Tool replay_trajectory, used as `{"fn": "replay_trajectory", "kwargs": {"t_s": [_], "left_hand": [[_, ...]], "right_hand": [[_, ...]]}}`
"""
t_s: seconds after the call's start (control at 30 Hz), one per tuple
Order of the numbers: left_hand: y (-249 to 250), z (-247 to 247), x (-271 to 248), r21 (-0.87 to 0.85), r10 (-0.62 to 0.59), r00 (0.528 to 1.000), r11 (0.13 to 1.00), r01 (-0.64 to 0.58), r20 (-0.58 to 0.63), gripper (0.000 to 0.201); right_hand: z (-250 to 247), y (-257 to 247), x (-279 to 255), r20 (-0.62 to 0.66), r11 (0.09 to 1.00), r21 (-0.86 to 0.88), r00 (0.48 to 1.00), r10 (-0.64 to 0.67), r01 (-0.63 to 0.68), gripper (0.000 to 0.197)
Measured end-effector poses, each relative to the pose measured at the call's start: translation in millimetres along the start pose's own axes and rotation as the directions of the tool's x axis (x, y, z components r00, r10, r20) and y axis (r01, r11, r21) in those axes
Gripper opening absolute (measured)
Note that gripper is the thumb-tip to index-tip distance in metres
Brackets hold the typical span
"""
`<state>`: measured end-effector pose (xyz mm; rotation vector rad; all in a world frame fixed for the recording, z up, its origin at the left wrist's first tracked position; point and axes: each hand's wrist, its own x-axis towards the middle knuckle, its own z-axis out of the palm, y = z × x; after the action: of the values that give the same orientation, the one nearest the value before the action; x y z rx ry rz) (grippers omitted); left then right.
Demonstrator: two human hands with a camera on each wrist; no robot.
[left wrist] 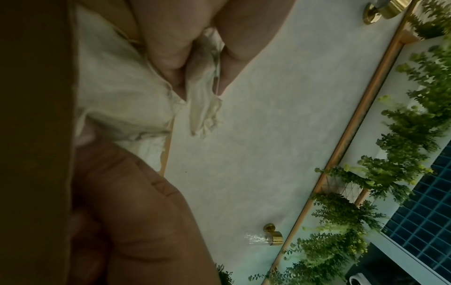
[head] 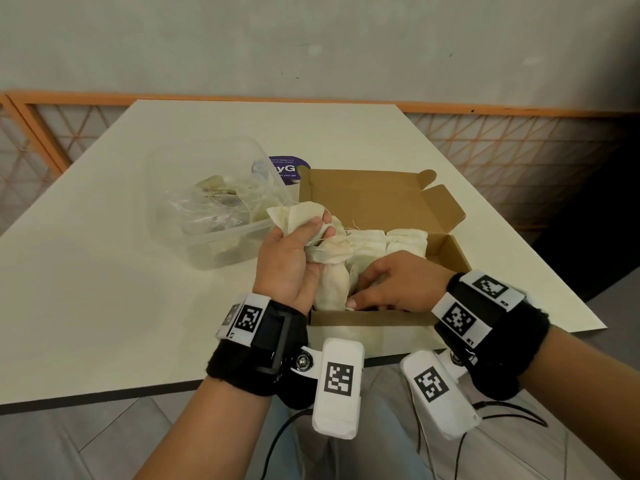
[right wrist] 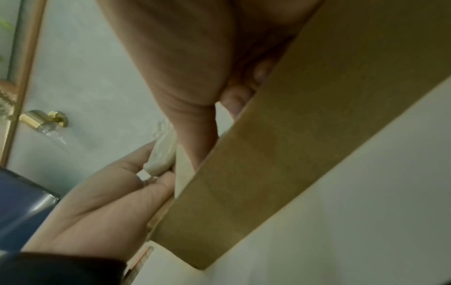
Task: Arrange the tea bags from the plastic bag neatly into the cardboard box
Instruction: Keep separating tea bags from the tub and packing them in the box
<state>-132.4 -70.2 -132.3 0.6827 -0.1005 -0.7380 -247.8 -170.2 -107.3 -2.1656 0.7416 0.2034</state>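
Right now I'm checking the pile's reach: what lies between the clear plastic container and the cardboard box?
In the head view, the left hand holding a bunch of tea bags fills the gap between the plastic container and cardboard box.

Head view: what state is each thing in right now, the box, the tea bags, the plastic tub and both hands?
cardboard box: lid open, partly filled.
tea bags in box: side by side along the far wall.
held tea bags: bunched in the left hand, above the box's left end.
plastic tub: uncovered, with a clear bag and more tea bags inside.
left hand: grips tea bags.
right hand: inside the box, fingers on tea bags.
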Motion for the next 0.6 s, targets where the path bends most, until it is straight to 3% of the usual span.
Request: {"fn": "replay_trajectory", "kwargs": {"t_s": [0.23, 0.43, 0.53, 0.6], "left_hand": [[0.2, -0.4, 0.2, 0.007, -0.001, 1.0, 1.0, 0.001, 0.0, 0.02], [2.0, -0.1, -1.3, -0.043, -0.026, 1.0, 0.999, 0.026, -0.002, 0.019], [4.4, 0.0, -1.2, -0.118, -0.073, 0.997, 0.99, 0.071, -0.014, 0.024], [7.8, 1.1, -2.2, -0.169, -0.115, 0.993, 0.979, 0.113, -0.002, 0.02]], "right_hand": [[0.9, 3.5, 1.5, 0.009, 0.993, 0.108, 0.999, -0.051, 0.05, 0.027], [-14.2, 11.5, -6.8, -0.086, 0.983, 0.143, 0.991, -0.101, 0.112, 0.033], [-27.9, 9.4, -20.0, -0.093, 0.967, 0.155, 0.977, -0.192, 0.204, 0.026], [-36.9, 3.6, -27.3, -0.042, 0.938, 0.205, 0.96, -0.275, 0.278, 0.032]]}}
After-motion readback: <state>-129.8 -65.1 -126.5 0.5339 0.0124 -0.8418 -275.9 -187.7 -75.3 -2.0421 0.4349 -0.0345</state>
